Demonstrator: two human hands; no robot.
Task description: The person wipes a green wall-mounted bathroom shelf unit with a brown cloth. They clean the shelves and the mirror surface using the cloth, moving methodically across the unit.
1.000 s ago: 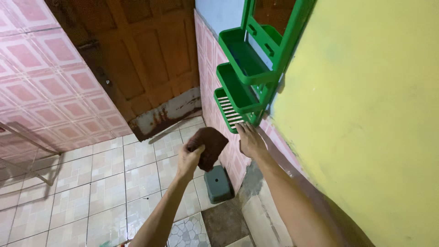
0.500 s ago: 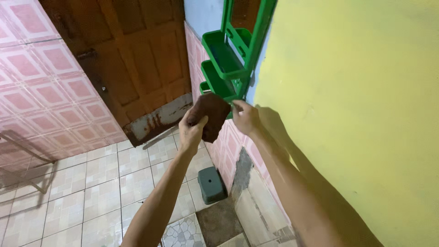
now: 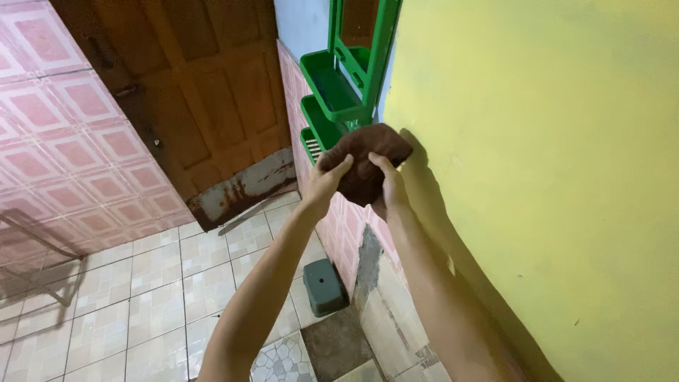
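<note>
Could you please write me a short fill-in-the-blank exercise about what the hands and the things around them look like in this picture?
1. Both hands, the left hand and the right hand, hold a crumpled cloth whose colour is ____.
2. The plastic shelf rack fixed just above the cloth is ____ in colour.
3. The small grey stool stands on the ____ below the arms.
4. The door at the far end is made of ____.

Missing words: brown; green; floor; wood
</note>
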